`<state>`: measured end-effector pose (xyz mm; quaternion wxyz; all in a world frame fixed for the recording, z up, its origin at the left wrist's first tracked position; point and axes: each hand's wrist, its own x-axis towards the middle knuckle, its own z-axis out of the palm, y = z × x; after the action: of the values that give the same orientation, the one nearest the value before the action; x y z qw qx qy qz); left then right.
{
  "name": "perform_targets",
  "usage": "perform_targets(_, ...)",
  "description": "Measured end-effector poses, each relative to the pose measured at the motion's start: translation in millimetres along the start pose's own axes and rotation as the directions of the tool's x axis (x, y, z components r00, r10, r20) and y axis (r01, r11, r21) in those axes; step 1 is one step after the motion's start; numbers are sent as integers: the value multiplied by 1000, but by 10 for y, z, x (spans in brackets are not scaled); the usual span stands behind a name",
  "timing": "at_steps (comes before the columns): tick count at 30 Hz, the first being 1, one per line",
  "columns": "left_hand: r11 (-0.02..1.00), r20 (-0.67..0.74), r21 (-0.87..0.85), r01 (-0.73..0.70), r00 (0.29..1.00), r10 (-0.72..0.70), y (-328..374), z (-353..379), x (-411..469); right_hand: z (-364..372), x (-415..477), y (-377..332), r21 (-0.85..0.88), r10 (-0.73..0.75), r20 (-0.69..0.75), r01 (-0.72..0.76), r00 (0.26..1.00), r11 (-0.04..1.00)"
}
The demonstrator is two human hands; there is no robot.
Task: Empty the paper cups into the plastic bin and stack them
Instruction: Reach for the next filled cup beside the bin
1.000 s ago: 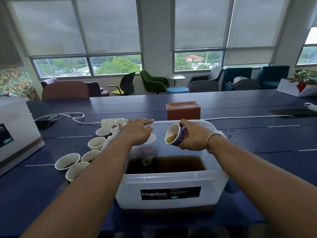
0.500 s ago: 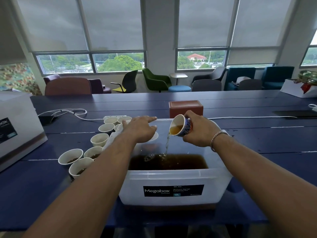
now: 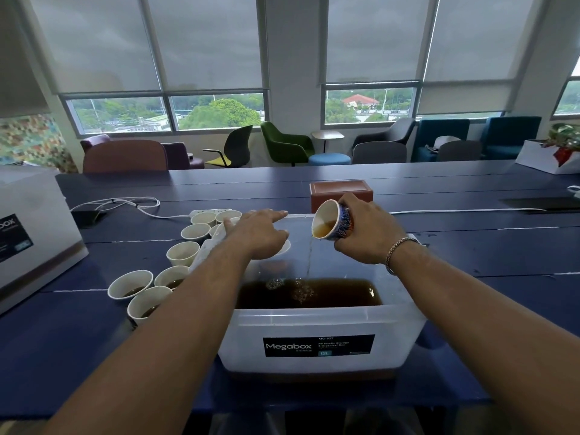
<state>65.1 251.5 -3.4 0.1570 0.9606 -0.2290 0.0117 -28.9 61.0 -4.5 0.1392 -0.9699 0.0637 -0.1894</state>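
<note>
A clear plastic bin (image 3: 248, 337) labelled Megabox stands in front of me, partly filled with brown liquid (image 3: 332, 295). My right hand (image 3: 368, 235) grips a blue patterned paper cup (image 3: 331, 222) tilted over the bin. A thin brown stream falls from its lip into the liquid. My left hand (image 3: 257, 235) is palm down over the bin's left far corner, holding a white paper cup (image 3: 285, 246) from above, index finger stretched out. Most of that cup is hidden. Several white paper cups (image 3: 130, 284) stand on the table left of the bin, some with brown liquid.
A white box (image 3: 31, 237) sits at the far left of the blue table (image 3: 486, 255). A brown box (image 3: 340, 189) stands just behind the bin. A white power strip (image 3: 208, 211) with cable lies behind the cups. Another cable (image 3: 470, 210) runs right. Chairs line the windows.
My right hand has lifted and tipped the blue cup further, and liquid has started pouring into the bin; the cup holds less now. My left hand has stayed over the bin's corner.
</note>
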Motion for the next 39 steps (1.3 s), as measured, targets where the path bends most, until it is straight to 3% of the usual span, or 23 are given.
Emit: perform_targets(39, 999, 2, 17, -28, 1000, 28, -30, 4, -19, -8, -8, -76, -187, -69, -104, 49, 992, 981)
